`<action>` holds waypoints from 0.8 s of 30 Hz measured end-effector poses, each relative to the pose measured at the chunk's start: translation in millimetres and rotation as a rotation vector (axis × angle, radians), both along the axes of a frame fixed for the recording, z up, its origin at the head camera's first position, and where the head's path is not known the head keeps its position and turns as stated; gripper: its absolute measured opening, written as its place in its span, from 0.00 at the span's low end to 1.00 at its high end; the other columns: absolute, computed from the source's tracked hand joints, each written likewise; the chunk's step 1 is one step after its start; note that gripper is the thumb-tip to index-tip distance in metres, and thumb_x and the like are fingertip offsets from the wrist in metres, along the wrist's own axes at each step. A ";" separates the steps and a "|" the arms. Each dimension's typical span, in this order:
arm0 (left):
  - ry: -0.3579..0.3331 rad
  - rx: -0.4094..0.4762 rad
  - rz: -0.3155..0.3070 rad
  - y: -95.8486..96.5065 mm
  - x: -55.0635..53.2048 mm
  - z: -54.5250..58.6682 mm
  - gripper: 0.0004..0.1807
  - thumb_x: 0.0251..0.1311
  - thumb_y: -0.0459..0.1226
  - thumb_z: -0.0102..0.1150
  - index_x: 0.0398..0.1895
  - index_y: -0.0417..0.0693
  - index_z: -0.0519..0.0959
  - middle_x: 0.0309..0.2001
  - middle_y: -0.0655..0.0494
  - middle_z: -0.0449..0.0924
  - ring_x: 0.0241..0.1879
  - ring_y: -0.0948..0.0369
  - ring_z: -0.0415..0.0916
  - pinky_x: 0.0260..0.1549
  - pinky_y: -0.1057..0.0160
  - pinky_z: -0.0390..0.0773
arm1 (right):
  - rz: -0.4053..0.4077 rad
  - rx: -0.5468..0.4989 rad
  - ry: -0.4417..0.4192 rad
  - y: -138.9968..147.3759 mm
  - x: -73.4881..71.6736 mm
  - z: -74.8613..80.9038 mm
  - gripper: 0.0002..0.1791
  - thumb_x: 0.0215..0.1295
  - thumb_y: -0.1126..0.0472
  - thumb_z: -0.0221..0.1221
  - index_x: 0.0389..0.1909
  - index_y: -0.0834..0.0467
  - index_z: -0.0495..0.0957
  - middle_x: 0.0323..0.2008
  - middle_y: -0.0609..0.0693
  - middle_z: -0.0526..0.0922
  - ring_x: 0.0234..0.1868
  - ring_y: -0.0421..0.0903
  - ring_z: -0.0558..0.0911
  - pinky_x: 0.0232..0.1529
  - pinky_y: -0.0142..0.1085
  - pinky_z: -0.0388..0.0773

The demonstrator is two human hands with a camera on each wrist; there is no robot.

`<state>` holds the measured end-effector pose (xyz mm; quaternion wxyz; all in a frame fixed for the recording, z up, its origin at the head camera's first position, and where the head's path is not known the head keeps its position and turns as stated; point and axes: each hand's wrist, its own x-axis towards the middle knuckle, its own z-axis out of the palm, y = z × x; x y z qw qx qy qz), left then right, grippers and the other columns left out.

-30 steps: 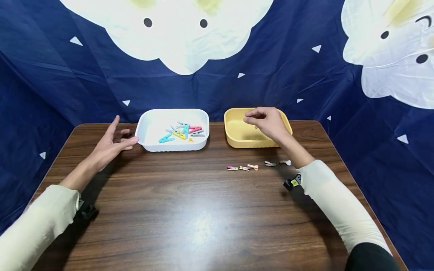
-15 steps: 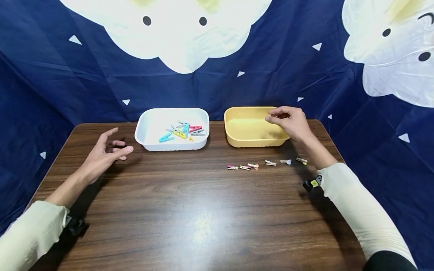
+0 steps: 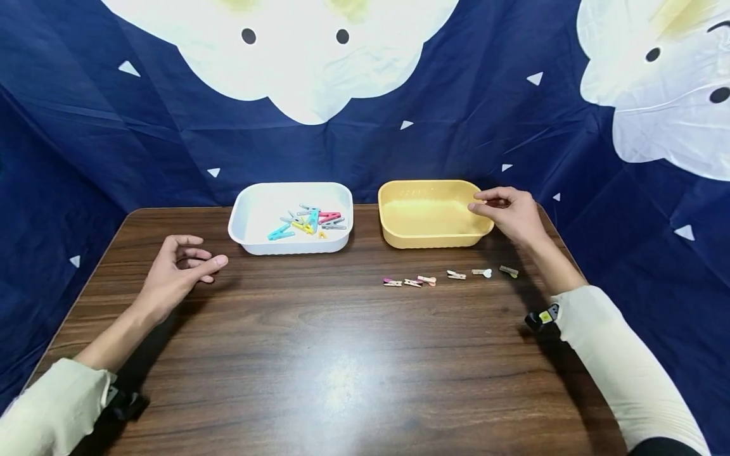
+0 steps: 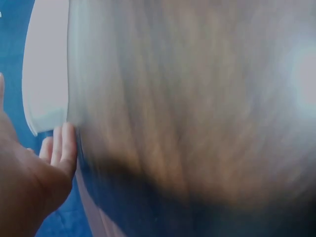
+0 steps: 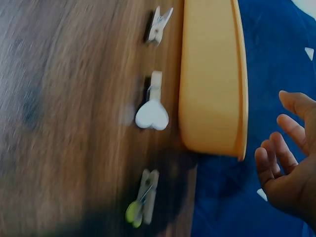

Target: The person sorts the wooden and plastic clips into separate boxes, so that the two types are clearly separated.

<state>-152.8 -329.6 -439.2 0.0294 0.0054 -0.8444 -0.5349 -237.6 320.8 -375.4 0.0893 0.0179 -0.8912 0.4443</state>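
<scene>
My right hand (image 3: 513, 215) hovers at the right end of the yellow bin (image 3: 436, 241), its fingertips overlapping the rim in the head view. The right wrist view shows those fingers loosely bent, apart from the bin, with nothing between them. Several small wooden clothespins lie in a loose row in front of that bin, among them a white heart clothespin (image 5: 152, 114) and a yellow-green-tipped clothespin (image 5: 142, 197). Left of the white bin (image 3: 291, 249), my left hand (image 3: 173, 275) hangs over the table, fingers relaxed and holding nothing.
Inside the white bin lies a pile of coloured plastic clothespins (image 3: 310, 221). Both bins stand at the far edge of the brown wooden table (image 3: 319, 354). Behind them hangs a dark blue curtain (image 3: 365, 152) with white clouds.
My right hand has moved right, from over the yellow bin to its right end, uncovering the yellow-green-tipped clothespin. My left hand has drawn back from the white bin's rim toward me.
</scene>
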 end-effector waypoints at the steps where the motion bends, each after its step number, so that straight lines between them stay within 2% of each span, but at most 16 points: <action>1: 0.012 -0.012 0.021 2.6 2.6 0.3 0.26 0.75 0.38 0.75 0.65 0.63 0.69 0.49 0.64 0.80 0.41 0.73 0.83 0.37 0.70 0.90 | -0.009 0.001 -0.007 2.8 -0.7 -1.4 0.24 0.69 0.51 0.80 0.58 0.62 0.92 0.49 0.39 0.87 0.42 0.26 0.83 0.43 0.18 0.78; 4: 0.035 -0.020 0.046 13.1 10.6 2.7 0.22 0.73 0.38 0.77 0.60 0.59 0.74 0.44 0.69 0.82 0.39 0.73 0.83 0.35 0.70 0.90 | -0.022 -0.011 -0.039 11.3 -3.1 -7.0 0.28 0.69 0.50 0.80 0.64 0.62 0.90 0.60 0.49 0.80 0.46 0.22 0.83 0.48 0.16 0.78; 6: 0.042 -0.015 0.029 22.5 16.7 5.4 0.20 0.72 0.36 0.78 0.57 0.56 0.76 0.42 0.71 0.84 0.38 0.72 0.84 0.34 0.70 0.90 | -0.025 -0.036 -0.069 16.5 -4.5 -11.4 0.31 0.70 0.51 0.80 0.68 0.61 0.88 0.67 0.53 0.76 0.49 0.23 0.85 0.49 0.16 0.78; 9: 0.053 -0.039 -0.031 40.3 27.2 11.4 0.19 0.69 0.35 0.80 0.55 0.50 0.79 0.39 0.72 0.86 0.37 0.72 0.84 0.36 0.72 0.87 | -0.004 -0.060 -0.125 23.1 -6.8 -18.1 0.36 0.71 0.51 0.78 0.76 0.60 0.82 0.75 0.61 0.75 0.61 0.36 0.88 0.50 0.16 0.77; 13: 0.046 -0.076 -0.144 69.8 39.7 20.9 0.21 0.66 0.37 0.83 0.56 0.41 0.81 0.38 0.66 0.88 0.37 0.68 0.83 0.39 0.74 0.83 | 0.036 -0.084 -0.195 30.1 -9.4 -26.1 0.44 0.73 0.52 0.76 0.85 0.56 0.71 0.81 0.64 0.75 0.78 0.57 0.80 0.55 0.17 0.76; 15: 0.024 -0.071 -0.197 84.4 43.4 24.9 0.23 0.66 0.38 0.84 0.56 0.39 0.83 0.39 0.59 0.88 0.37 0.67 0.83 0.39 0.73 0.84 | 0.051 -0.092 -0.219 32.4 -10.9 -30.0 0.47 0.74 0.52 0.76 0.89 0.54 0.66 0.83 0.64 0.72 0.82 0.61 0.75 0.65 0.24 0.77; 17: 0.001 -0.064 -0.243 98.0 45.2 27.7 0.23 0.65 0.39 0.85 0.56 0.38 0.84 0.42 0.52 0.88 0.38 0.65 0.84 0.39 0.72 0.84 | 0.064 -0.097 -0.238 33.4 -12.5 -33.5 0.50 0.73 0.51 0.76 0.91 0.51 0.63 0.86 0.64 0.68 0.85 0.63 0.70 0.77 0.38 0.76; 20: -0.032 -0.055 -0.306 116.3 44.1 28.8 0.25 0.63 0.41 0.86 0.56 0.38 0.85 0.44 0.43 0.87 0.38 0.64 0.83 0.39 0.71 0.85 | 0.080 -0.093 -0.257 34.6 -15.1 -38.0 0.54 0.72 0.50 0.76 0.93 0.48 0.58 0.88 0.65 0.61 0.88 0.65 0.65 0.87 0.59 0.65; 22: -0.050 -0.044 -0.347 127.4 41.5 27.9 0.26 0.61 0.41 0.87 0.57 0.38 0.86 0.45 0.40 0.87 0.39 0.63 0.83 0.40 0.70 0.85 | 0.094 -0.098 -0.267 34.1 -16.6 -40.2 0.57 0.72 0.50 0.76 0.94 0.47 0.55 0.89 0.66 0.58 0.89 0.65 0.62 0.88 0.63 0.60; 24: -0.067 -0.029 -0.383 138.0 38.3 26.5 0.27 0.59 0.40 0.88 0.57 0.38 0.86 0.46 0.39 0.87 0.39 0.62 0.83 0.40 0.70 0.85 | 0.113 -0.102 -0.281 32.6 -18.5 -41.7 0.59 0.72 0.50 0.76 0.95 0.47 0.50 0.90 0.66 0.57 0.89 0.64 0.61 0.88 0.62 0.61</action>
